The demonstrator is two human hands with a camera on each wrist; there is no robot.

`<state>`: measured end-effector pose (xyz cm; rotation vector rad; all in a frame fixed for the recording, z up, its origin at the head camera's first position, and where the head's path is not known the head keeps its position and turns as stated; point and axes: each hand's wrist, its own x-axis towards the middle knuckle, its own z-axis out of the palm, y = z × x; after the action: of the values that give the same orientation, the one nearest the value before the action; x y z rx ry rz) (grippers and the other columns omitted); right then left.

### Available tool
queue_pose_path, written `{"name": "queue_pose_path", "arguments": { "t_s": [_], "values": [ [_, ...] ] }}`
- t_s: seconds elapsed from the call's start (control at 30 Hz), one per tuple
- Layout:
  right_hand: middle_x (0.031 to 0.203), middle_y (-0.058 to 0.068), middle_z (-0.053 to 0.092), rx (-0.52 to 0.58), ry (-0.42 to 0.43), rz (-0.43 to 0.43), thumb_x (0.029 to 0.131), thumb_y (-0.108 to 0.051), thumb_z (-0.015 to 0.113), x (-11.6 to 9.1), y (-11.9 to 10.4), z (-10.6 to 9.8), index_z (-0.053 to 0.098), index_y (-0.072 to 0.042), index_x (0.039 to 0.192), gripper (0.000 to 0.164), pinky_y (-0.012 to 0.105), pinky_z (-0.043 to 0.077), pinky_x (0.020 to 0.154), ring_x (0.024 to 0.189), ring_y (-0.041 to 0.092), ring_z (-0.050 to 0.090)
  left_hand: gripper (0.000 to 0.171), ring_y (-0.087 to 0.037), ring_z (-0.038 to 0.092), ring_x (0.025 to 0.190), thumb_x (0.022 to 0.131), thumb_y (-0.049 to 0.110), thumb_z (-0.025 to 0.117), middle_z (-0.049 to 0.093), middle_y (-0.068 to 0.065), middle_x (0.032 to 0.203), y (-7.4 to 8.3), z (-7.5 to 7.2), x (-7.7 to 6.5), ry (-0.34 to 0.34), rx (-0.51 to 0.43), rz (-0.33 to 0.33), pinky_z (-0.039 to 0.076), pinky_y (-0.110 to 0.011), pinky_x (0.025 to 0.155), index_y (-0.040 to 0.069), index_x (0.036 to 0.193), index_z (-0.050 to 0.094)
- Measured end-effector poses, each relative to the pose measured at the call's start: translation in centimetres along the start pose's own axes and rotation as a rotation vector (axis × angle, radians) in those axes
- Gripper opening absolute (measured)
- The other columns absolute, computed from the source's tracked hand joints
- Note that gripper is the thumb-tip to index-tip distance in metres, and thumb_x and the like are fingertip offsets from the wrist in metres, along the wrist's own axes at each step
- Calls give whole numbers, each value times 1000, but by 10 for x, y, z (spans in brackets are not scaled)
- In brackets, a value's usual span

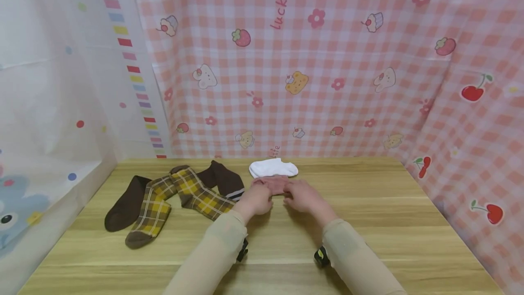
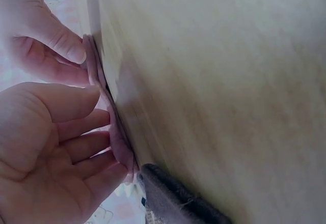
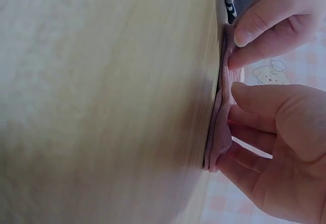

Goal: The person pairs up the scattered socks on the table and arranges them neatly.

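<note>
A folded pink sock [image 1: 276, 184] lies flat on the wooden table, just in front of a pair of white ankle socks [image 1: 270, 168]. My left hand [image 1: 255, 199] touches its left part with relaxed fingertips, the thumb standing apart from the fingers in the left wrist view. At the right part, my right hand [image 1: 304, 196] rests its fingertips along the edge of the pink cloth [image 3: 222, 132]. Both palms are bare, with the fingers gently bent and spread. The wrists partly cover the table in front of the sock.
To the left lie yellow-and-brown plaid socks [image 1: 151, 213] and dark brown socks [image 1: 127, 204], partly overlapping. One brown sock [image 1: 229, 181] with pale stripes is close to the left hand. A pink checked curtain [image 1: 335, 104] hangs behind the wooden table [image 1: 389, 222].
</note>
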<state>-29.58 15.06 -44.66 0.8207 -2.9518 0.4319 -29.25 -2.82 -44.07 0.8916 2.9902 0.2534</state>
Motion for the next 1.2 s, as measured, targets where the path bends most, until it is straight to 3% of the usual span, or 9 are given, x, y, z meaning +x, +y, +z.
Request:
{"name": "queue_pose_path", "arguments": {
  "t_s": [0.23,0.47,0.73,0.83,0.9,1.03,1.2],
  "values": [
    [103,11,69,0,-25,9,89,-12,73,-4,-3,-3,70,-1,104,19,48,45,96,104,35,61,20,-28,67,90,88,13,68,68,-9,84,-2,-1,-2,-13,-34,3,52,-39,85,9,70,61],
    [103,12,68,-8,0,-44,87,-11,73,-9,-5,-5,69,-1,98,15,49,47,93,101,37,62,22,-26,66,84,87,13,69,66,-6,77,-4,-1,-8,5,-26,62,52,-38,82,10,68,60],
    [97,9,68,2,10,-26,89,-13,72,-12,-8,-6,69,-4,95,11,48,47,91,97,33,62,25,-23,64,81,90,14,69,63,-3,75,-5,-3,-11,-12,-57,70,52,-38,79,13,68,57],
    [93,7,68,3,44,-12,89,-13,72,-13,-10,-8,69,-7,93,8,47,48,89,94,31,62,16,-23,66,86,91,15,68,67,-4,83,-4,-7,-14,12,-73,81,53,-40,79,12,75,63],
    [94,7,68,4,71,-6,90,-14,72,-14,-12,-9,69,-8,94,8,47,49,88,94,31,63,6,-25,67,94,92,15,68,71,-7,95,-5,-11,-16,32,-105,95,53,-42,83,10,91,72],
    [100,9,69,28,115,-12,90,-15,72,-16,-16,-12,70,-8,105,16,47,49,90,99,32,63,30,-27,65,104,93,14,65,70,-9,115,-9,-15,-22,64,-147,104,52,-44,89,12,122,71],
    [113,12,70,122,179,-62,91,-12,71,-17,-21,-12,69,-10,123,32,48,51,89,102,32,65,18,-24,67,95,94,19,66,72,-6,103,-16,-19,-30,121,-149,74,53,-41,85,9,107,74]
  ]
}}
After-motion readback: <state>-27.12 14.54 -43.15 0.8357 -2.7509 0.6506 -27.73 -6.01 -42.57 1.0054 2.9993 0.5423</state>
